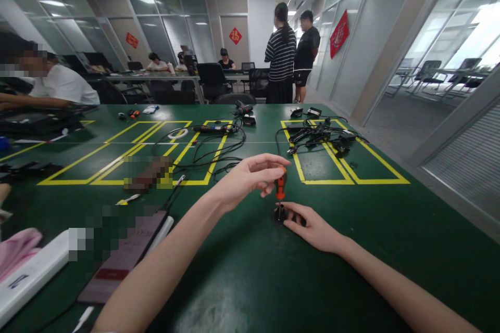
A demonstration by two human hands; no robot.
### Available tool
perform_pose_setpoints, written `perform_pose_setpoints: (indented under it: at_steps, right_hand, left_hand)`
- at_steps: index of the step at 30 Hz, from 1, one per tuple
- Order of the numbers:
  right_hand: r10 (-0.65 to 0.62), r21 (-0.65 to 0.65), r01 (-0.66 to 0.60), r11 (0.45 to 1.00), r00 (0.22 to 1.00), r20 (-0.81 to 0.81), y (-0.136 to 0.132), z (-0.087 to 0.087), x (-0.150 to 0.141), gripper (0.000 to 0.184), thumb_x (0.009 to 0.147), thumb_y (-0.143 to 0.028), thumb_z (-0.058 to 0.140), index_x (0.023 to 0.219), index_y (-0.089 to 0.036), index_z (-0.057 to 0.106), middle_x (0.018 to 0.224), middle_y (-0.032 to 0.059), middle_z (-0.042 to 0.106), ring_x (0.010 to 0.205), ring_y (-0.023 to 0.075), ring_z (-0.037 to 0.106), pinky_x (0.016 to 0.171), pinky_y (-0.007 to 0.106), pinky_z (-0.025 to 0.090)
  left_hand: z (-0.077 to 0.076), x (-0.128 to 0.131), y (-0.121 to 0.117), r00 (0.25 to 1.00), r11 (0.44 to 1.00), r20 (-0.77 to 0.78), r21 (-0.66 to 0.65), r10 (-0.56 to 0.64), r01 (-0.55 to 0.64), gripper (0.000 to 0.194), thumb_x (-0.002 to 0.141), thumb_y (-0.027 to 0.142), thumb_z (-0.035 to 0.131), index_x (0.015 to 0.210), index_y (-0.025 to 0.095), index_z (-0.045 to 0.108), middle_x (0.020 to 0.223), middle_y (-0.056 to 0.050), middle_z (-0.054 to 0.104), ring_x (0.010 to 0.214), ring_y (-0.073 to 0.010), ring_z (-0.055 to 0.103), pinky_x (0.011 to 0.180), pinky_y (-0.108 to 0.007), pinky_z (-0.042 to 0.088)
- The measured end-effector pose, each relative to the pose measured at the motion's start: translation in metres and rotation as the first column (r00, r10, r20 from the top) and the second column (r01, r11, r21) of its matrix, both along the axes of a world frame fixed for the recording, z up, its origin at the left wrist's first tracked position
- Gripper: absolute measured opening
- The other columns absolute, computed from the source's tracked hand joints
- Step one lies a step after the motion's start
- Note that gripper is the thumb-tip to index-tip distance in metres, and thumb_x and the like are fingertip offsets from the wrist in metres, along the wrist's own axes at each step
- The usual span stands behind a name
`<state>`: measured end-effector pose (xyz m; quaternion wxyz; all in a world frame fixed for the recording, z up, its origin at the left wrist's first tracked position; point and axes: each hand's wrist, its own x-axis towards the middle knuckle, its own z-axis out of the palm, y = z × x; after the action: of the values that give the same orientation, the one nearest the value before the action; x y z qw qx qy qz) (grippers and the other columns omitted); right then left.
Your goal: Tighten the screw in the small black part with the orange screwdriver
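My left hand [260, 174] has its thumb and fingers closed around the top of a screwdriver [280, 184] with an orange and black handle. The screwdriver stands upright, its shaft pointing down into a small black part [280, 215] on the green table [242, 250]. With its fingertips, my right hand [307, 221] grips that black part from the right, holding it against the tabletop. The shape of the part is mostly hidden by my fingers, and the tip of the shaft is hard to make out.
Black cabled parts [320, 135] lie in a pile at the back right. Behind my left hand are a power drill [242, 109] and a corded black tool [213, 129]. A phone [125, 255] and white power strip [39, 276] lie left. A person in white [70, 83] sits far left.
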<state>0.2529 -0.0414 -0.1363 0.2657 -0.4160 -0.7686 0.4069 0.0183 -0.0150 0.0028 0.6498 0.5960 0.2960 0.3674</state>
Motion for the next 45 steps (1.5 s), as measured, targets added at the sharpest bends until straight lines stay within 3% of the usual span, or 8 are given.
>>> perform_pose_setpoints:
  at_steps: [4,9,19,21,25,33,40,45]
  right_hand:
    - [0.004,-0.004,-0.004,1.000,1.000,-0.003,0.0008,-0.0011,0.0005,0.046,0.097,-0.034,0.061,0.141,-0.019,0.060,0.091,0.0032,0.066,0.069,0.0134,0.055,0.064,0.026,0.048]
    - [-0.003,-0.016,0.003,1.000,1.000,-0.004,0.0003,0.0017,-0.0004,0.045,0.097,-0.036,0.060,0.139,-0.018,0.061,0.091,0.0039,0.066,0.069,0.0137,0.055,0.062,0.025,0.047]
    - [-0.002,0.010,0.002,1.000,1.000,0.006,0.0014,-0.0032,0.0013,0.045,0.098,-0.037,0.061,0.139,-0.020,0.061,0.092,0.0036,0.067,0.071,0.0142,0.056,0.064,0.026,0.048]
    - [-0.002,0.003,0.002,1.000,1.000,0.008,0.0016,-0.0031,0.0010,0.045,0.098,-0.037,0.061,0.139,-0.020,0.061,0.091,0.0033,0.066,0.070,0.0138,0.056,0.063,0.025,0.047]
    - [0.001,-0.013,-0.001,1.000,1.000,0.000,0.0013,-0.0023,0.0008,0.045,0.098,-0.037,0.061,0.139,-0.019,0.061,0.092,0.0036,0.066,0.069,0.0135,0.055,0.062,0.025,0.047]
    - [0.007,0.017,-0.007,1.000,1.000,0.008,0.0009,-0.0004,0.0002,0.041,0.098,-0.039,0.059,0.133,-0.018,0.064,0.095,0.0060,0.069,0.074,0.0162,0.058,0.064,0.027,0.049]
    - [0.015,0.031,-0.016,0.999,1.000,0.020,0.0017,-0.0021,0.0019,0.042,0.099,-0.039,0.058,0.135,-0.018,0.065,0.108,0.0091,0.071,0.076,0.0165,0.059,0.064,0.028,0.050]
    - [0.025,0.035,-0.026,0.999,0.999,0.027,0.0020,-0.0011,0.0021,0.040,0.099,-0.037,0.058,0.134,-0.018,0.066,0.110,0.0092,0.071,0.077,0.0165,0.060,0.065,0.028,0.050]
  left_hand:
    - [0.0005,-0.0005,0.0004,1.000,1.000,0.001,-0.010,0.005,-0.005,0.027,0.085,0.037,0.079,0.104,0.018,0.075,0.084,-0.001,0.066,0.060,-0.0058,0.054,0.055,-0.020,0.041]
    - [0.0014,-0.0004,0.0008,0.999,0.999,0.039,-0.033,-0.020,0.021,0.025,0.091,0.034,0.070,0.106,0.015,0.075,0.114,-0.011,0.073,0.063,-0.0067,0.057,0.057,-0.022,0.044]
    - [0.0013,-0.0006,-0.0004,1.000,1.000,-0.018,0.000,0.000,0.000,0.029,0.084,0.036,0.080,0.106,0.018,0.075,0.083,-0.001,0.066,0.060,-0.0060,0.053,0.056,-0.020,0.041]
    - [0.0019,-0.0004,0.0000,1.000,1.000,-0.005,-0.015,-0.003,0.003,0.029,0.085,0.038,0.078,0.104,0.017,0.075,0.087,-0.002,0.067,0.060,-0.0065,0.054,0.055,-0.021,0.042]
    - [0.0026,0.0002,0.0003,1.000,1.000,0.015,-0.019,-0.017,0.017,0.030,0.089,0.039,0.073,0.107,0.015,0.074,0.113,-0.011,0.071,0.065,-0.0080,0.059,0.056,-0.021,0.044]
    - [0.0005,-0.0007,0.0003,1.000,0.999,-0.024,0.038,0.001,0.000,0.027,0.085,0.035,0.079,0.107,0.018,0.074,0.082,0.001,0.065,0.058,-0.0050,0.052,0.053,-0.019,0.041]
    - [0.0009,0.0000,0.0020,0.998,0.999,0.050,-0.025,-0.038,0.039,0.027,0.091,0.037,0.070,0.105,0.015,0.073,0.106,-0.009,0.071,0.062,-0.0075,0.057,0.054,-0.021,0.046]
    - [-0.0007,-0.0006,0.0023,0.999,0.999,0.044,-0.024,-0.027,0.028,0.027,0.088,0.035,0.075,0.108,0.017,0.073,0.094,-0.004,0.068,0.060,-0.0065,0.056,0.052,-0.020,0.045]
